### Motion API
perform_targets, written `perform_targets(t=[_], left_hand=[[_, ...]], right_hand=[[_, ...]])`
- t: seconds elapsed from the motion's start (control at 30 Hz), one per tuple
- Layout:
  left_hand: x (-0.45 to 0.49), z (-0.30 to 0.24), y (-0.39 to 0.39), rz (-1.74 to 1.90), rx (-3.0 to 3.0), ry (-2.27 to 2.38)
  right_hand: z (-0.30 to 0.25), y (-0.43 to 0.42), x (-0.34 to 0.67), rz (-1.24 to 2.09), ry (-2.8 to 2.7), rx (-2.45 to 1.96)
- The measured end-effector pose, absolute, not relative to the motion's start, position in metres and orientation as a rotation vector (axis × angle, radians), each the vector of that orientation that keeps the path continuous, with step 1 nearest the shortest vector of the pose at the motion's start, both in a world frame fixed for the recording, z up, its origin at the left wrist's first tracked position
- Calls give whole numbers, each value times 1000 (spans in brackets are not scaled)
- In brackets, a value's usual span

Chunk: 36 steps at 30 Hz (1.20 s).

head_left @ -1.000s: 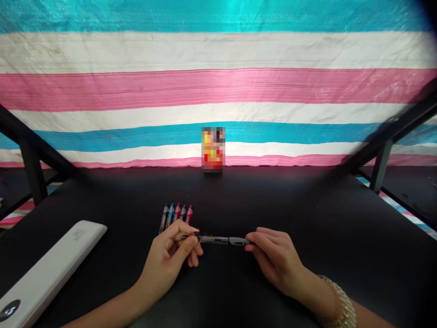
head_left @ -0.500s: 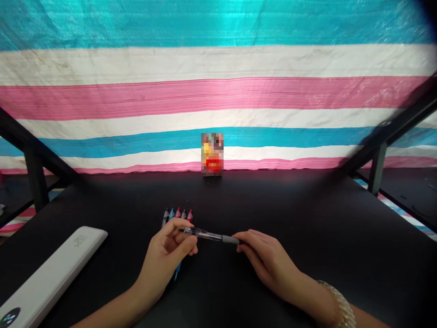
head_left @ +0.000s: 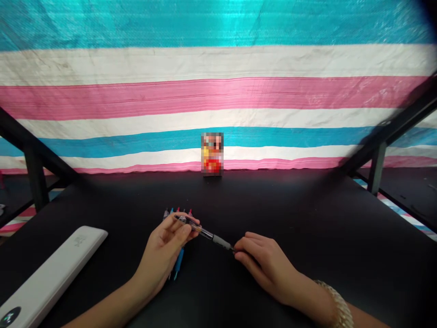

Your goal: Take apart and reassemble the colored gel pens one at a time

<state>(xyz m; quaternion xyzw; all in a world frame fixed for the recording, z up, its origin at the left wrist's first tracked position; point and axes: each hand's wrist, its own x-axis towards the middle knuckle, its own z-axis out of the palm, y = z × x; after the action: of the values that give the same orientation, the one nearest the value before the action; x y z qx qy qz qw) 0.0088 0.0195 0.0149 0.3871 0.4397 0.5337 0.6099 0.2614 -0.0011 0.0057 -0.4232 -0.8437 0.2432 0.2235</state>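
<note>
Two hands: both at one pen (head_left: 208,234) in the middle of the view; the left hand (head_left: 167,250) grips its rear part between thumb and fingers, the right hand (head_left: 268,264) pinches narrowly at the tip end.
Held pen: clear barrel with a grey grip section, above the bench (head_left: 283,205), slanting from the left hand down toward the right hand, tip to the right.
Row of pens: several lie side by side behind and under the left hand, their dark, blue and red upper ends (head_left: 166,213) pointing away from the person; the hand hides their middles.
Blue pen: its lower part (head_left: 179,260) shows below the left hand, with another pen's tip just beside it.
Right wrist: a pale, chunky bracelet (head_left: 336,303).
White device: long and flat (head_left: 54,273), on the bench well to the left of the left hand, a dark round display at its near end.
Blurred box: pixelated red and yellow (head_left: 212,155), upright at the bench's far edge.
Backdrop: a striped sheet (head_left: 218,93) in blue, white and pink.
</note>
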Motion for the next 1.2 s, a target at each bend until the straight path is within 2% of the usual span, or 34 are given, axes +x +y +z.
perform_targets(t=[1.2], left_hand=[[1,6,34,1204,1008,1037]], right_hand=[[1,-1,264,661,-2304,-1106]])
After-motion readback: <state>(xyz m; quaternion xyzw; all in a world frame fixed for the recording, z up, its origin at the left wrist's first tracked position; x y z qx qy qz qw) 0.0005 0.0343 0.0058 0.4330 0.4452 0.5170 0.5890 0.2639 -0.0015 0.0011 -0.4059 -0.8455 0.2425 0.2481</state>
